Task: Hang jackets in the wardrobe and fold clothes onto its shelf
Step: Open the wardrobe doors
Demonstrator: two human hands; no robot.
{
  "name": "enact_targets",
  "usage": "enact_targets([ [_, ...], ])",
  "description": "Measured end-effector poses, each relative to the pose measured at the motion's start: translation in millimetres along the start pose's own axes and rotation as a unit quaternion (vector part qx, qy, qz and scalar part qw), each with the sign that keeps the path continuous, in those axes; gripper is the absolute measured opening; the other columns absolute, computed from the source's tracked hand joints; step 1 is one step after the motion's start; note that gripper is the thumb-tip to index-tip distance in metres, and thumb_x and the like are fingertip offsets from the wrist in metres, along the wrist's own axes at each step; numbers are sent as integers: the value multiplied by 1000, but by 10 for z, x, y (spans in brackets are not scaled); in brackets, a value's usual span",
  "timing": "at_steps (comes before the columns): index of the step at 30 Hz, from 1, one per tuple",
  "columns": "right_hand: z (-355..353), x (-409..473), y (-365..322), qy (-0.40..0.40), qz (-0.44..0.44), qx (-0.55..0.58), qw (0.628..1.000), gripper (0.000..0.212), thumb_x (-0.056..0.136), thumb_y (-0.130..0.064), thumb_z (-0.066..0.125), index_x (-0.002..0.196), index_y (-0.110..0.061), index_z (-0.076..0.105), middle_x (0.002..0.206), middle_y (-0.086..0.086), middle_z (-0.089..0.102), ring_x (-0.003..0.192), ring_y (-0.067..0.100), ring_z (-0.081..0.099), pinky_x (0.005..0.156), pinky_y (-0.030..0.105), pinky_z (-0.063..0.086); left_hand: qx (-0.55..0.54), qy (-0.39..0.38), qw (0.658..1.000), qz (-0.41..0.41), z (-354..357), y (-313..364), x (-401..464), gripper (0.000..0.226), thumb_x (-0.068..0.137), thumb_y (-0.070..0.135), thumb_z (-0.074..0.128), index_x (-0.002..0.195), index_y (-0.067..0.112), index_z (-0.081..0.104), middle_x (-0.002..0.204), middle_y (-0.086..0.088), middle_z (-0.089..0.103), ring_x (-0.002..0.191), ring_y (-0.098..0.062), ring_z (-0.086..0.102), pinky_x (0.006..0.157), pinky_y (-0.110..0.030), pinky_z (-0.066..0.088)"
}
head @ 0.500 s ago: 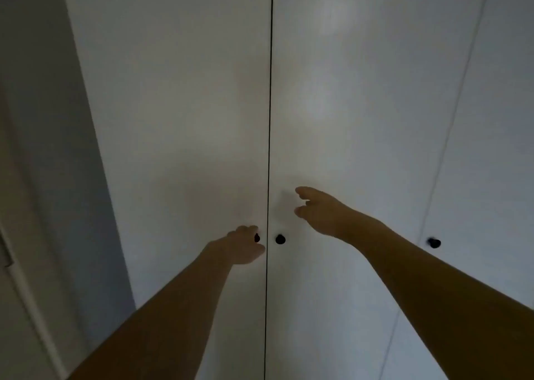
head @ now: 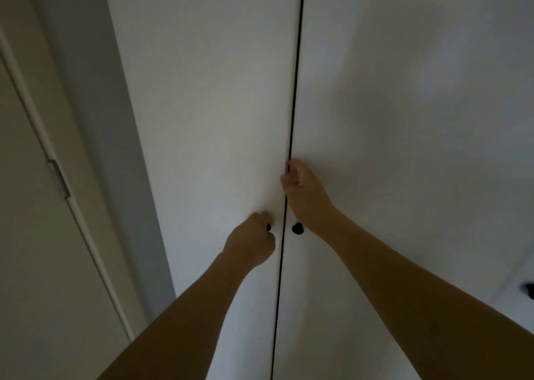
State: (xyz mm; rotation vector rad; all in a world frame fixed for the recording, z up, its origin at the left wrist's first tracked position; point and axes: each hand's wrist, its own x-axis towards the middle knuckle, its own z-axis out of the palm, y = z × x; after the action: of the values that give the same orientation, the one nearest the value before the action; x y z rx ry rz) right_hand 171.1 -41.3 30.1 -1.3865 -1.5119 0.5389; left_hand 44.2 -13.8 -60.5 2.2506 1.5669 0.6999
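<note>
The tall white flat-panelled wardrobe (head: 375, 119) filled nearly the whole view, its two middle doors shut and meeting at a thin dark vertical seam (head: 293, 119). No jackets or folded clothes were in sight.

The left hand (head: 250, 242) was curled closed around the small round black knob (head: 268, 227) of the left door (head: 208, 105), so that only a sliver of the knob showed past the fingers. Just to that hand's right, across the seam, the matching black knob of the right door (head: 297, 228) sat free, with nothing touching it.

The right hand (head: 303, 194) was above and slightly right of the left one, its fingertips (head: 287, 177) bent and pressed into the seam at the edge of the right door; whether they had hooked around that edge could not be told. Its wrist passed just beside the free knob.

Far to the right of the right forearm, at the frame's edge, a third dark knob (head: 529, 290) showed, blurred, on another white panel.

To the left of the left arm ran the wardrobe's grey shaded side (head: 109, 148), then a pale room door with a raised moulding and a hinge (head: 60, 180).
</note>
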Motion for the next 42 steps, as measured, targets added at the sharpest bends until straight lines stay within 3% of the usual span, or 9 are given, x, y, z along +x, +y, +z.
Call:
enact_targets([
  [4, 156, -112, -148, 12, -97, -76, 992, 21, 103, -31, 39, 108, -14, 51, 94, -4, 50, 77, 2, 50, 73, 20, 43, -26, 98, 995, 15, 5, -133, -474, 26, 95, 44, 52, 110, 23, 53, 101, 7, 59, 85, -11, 60, 76, -26, 51],
  [8, 407, -366, -385, -44, -199, -108, 973, 21, 98, -44, 43, 92, -23, 45, 76, -11, 49, 67, 4, 52, 64, 10, 39, -14, 110, 994, 2, -148, -483, -1047, 32, 89, 62, 49, 93, 33, 38, 84, 20, 41, 68, -3, 49, 64, -11, 35],
  [13, 926, -660, -841, -86, -309, -94, 943, 34, 93, -50, 50, 98, -17, 49, 93, 0, 54, 78, 10, 58, 68, 19, 51, 127, 51, 990, -20, -310, -1275, -1957, 55, 84, 75, 4, 79, 34, 40, 78, 16, 42, 64, -3, 47, 59, -12, 29],
  [19, 1619, -782, -1236, -73, -379, -62, 921, 45, 89, -54, 54, 112, -15, 52, 120, -5, 45, 95, 1, 55, 81, 17, 50, 35, 105, 986, -124, -715, -1843, -2373, 59, 72, 92, 23, 101, 43, 37, 83, 26, 45, 72, 1, 54, 62, -14, 37],
  [22, 2079, -826, -1449, -31, -415, -33, 909, 56, 87, -41, 64, 124, -4, 44, 141, 10, 35, 121, 15, 48, 97, 24, 46, 10, 119, 981, -152, -979, -1865, -2345, 45, 87, 75, 34, 93, 31, 42, 75, 15, 55, 66, -8, 58, 54, -25, 45],
  [24, 2356, -811, -1643, -10, -464, -56, 884, 71, 87, -37, 67, 137, -3, 31, 151, 20, 22, 138, 20, 32, 107, 22, 37, 15, 141, 971, -194, -1149, -1983, -2344, 34, 97, 50, 40, 99, 17, 49, 84, -2, 64, 75, -24, 65, 65, -35, 54],
  [28, 2851, -711, -2058, 9, -532, -230, 815, 65, 92, -50, 52, 148, -26, 27, 159, 19, 4, 147, 34, 13, 107, 54, 38, -16, 140, 953, -268, -1537, -2397, -2344, 29, 100, 34, 43, 108, 8, 54, 101, -13, 65, 91, -31, 64, 77, -37, 54],
  [33, 3539, -638, -2376, -15, -470, -295, 832, 29, 95, -43, 51, 121, -32, 50, 160, 11, -14, 147, 37, -7, 113, 56, 29, -35, 136, 936, -323, -1968, -2944, -2233, 26, 99, 29, 46, 110, 7, 54, 110, -15, 63, 101, -33, 60, 82, -34, 47],
  [42, 4224, -486, -2500, 0, -433, -323, 841, 17, 99, -36, 44, 108, -25, 52, 159, 19, -10, 144, 46, -10, 114, 62, 19, -23, 145, 946, -288, -2193, -3539, -2103, 22, 101, 33, 45, 91, 13, 43, 89, -10, 60, 87, -32, 61, 70, -33, 45],
])
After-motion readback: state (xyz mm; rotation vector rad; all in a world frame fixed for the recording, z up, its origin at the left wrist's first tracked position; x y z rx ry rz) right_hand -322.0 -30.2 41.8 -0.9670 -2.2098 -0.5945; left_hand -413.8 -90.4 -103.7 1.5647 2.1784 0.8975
